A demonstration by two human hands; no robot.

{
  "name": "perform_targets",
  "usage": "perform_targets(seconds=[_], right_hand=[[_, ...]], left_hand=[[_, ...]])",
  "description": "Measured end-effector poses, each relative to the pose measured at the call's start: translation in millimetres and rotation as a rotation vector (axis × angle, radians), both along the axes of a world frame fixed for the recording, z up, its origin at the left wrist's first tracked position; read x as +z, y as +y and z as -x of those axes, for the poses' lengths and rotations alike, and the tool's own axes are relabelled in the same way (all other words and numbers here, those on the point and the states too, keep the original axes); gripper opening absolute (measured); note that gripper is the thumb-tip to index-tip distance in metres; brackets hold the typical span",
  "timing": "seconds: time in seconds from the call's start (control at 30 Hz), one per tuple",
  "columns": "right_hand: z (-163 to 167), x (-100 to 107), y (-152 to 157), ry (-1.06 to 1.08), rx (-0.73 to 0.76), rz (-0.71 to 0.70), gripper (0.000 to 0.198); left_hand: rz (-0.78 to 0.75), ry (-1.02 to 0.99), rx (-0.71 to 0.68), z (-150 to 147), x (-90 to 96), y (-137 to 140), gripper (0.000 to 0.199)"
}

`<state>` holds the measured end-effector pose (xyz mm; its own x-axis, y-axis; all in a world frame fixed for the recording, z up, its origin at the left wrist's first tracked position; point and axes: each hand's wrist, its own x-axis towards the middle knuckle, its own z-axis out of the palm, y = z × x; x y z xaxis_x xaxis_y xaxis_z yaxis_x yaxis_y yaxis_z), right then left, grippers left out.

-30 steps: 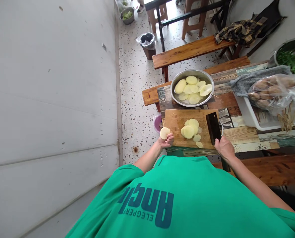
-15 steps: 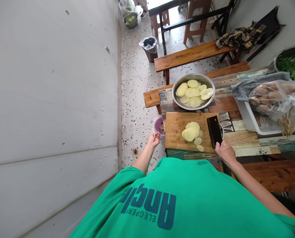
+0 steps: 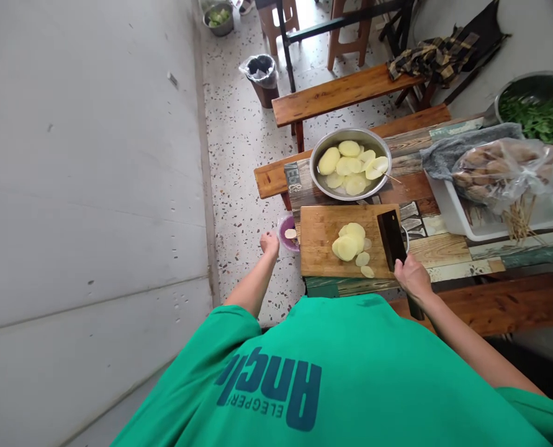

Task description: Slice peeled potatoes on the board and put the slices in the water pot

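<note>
Right hand (image 3: pixel 413 276) grips cleaver (image 3: pixel 391 241) near board (image 3: pixel 320 242) edge; left hand (image 3: pixel 269 243), grip unclear, over floor (image 3: pixel 239 186).

Smooth wooden board (image 3: pixel 320 239); matt metal cleaver (image 3: pixel 390 236); glossy metal basin (image 3: pixel 373 139).

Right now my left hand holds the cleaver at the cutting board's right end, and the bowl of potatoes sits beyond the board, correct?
Not quite: the head view shows your right hand holding the cleaver. The cutting board and bowl of potatoes are as you say.
</note>
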<state>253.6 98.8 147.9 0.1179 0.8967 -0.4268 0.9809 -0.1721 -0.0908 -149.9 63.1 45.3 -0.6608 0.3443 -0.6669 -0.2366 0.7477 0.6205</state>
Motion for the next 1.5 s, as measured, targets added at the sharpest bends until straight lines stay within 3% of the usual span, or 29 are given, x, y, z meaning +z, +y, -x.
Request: perform_targets(seconds=[0.1, 0.23, 0.43, 0.53, 0.63, 0.73, 0.87, 1.07, 1.2, 1.33, 1.5], right_hand=[[-10.3, -0.8, 1.2, 0.103, -0.055, -0.011, 0.028], [-32.5, -6.2, -17.6, 0.291, -0.209, 0.013, 0.023], [-47.1, -34.8, -90.8, 0.593, -0.516, 0.072, 0.038], [-38.1, -49.6, -113.2, 0.708, -0.615, 0.089, 0.043], [-22.8, -59.9, -114.7, 0.783, -0.679, 0.105, 0.038], [-2.1, -67.2, -104.0, 0.83, -0.721, 0.119, 0.035], [32.5, -73.6, -86.7, 0.87, -0.736, 0.138, 0.034], [65.2, -65.3, -68.2, 0.921, -0.616, 0.177, 0.029], [63.6, -39.7, -65.4, 0.943, -0.527, 0.156, 0.028], [57.8, 2.0, -48.3, 0.917, -0.401, 0.09, 0.026], [66.9, 50.0, 37.7, 0.78, -0.164, 0.008, 0.025]], left_hand=[[-0.152, 0.148, -0.207, -33.8, 11.2, 8.1, 0.042], [-0.338, 0.246, -0.823, -84.8, 28.5, 22.0, 0.062], [-0.239, 0.317, -1.462, -135.6, 53.8, 43.6, 0.121], [-0.188, 0.388, -1.665, -148.6, 61.6, 57.9, 0.131], [-0.152, 0.437, -1.784, -157.6, 64.3, 70.4, 0.134], [-0.147, 0.467, -1.804, -162.4, 63.4, 74.8, 0.133], [-0.191, 0.441, -1.718, -163.0, 60.7, 71.6, 0.131], [-0.207, 0.372, -1.658, -162.5, 59.9, 69.2, 0.132], [-0.282, 0.271, -1.585, -161.7, 68.6, 66.6, 0.131], [-0.446, 0.239, -1.488, -156.9, 92.7, 77.3, 0.129], [-0.631, 0.254, -1.266, -135.1, 124.5, 133.5, 0.122]])
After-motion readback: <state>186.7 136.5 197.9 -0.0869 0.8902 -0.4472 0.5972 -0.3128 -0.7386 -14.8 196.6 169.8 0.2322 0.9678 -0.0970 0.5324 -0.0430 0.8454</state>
